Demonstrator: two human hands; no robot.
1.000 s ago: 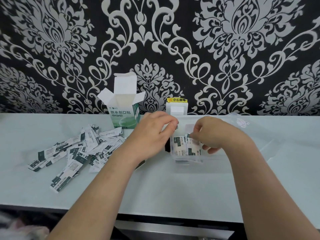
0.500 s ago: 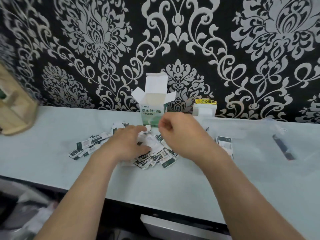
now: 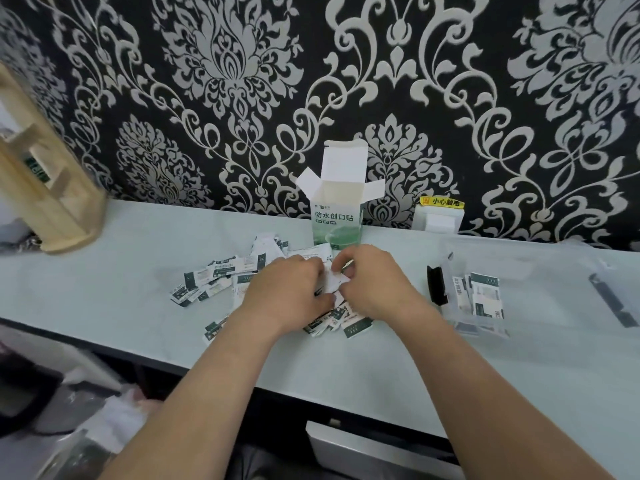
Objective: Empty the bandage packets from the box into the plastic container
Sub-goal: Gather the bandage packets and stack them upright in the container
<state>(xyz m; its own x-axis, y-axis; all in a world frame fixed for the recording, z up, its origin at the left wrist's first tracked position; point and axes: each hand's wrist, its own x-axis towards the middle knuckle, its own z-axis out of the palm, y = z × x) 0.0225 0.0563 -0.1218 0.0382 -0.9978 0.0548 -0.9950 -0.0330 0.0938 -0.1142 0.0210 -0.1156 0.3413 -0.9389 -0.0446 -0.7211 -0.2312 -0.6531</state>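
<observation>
Left hand (image 3: 287,292), right hand (image 3: 377,282) closer, gripping packets (image 3: 221,271)

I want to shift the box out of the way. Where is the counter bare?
Bare counter lies between the wooden rack and the packets, and again between the plastic container and the black strip on the right. The middle is crowded: the left hand and right hand hold packets from the pile, just in front of the box.

Black wallpaper (image 3: 242,98) with a silver damask pattern covered the wall behind a pale counter (image 3: 104,278). A wooden rack (image 3: 45,188) stood at the counter's left end. A white socket (image 3: 438,221) with a yellow label (image 3: 441,201) sat against the wall. A grey drawer (image 3: 374,452) showed below the counter's front edge.
</observation>
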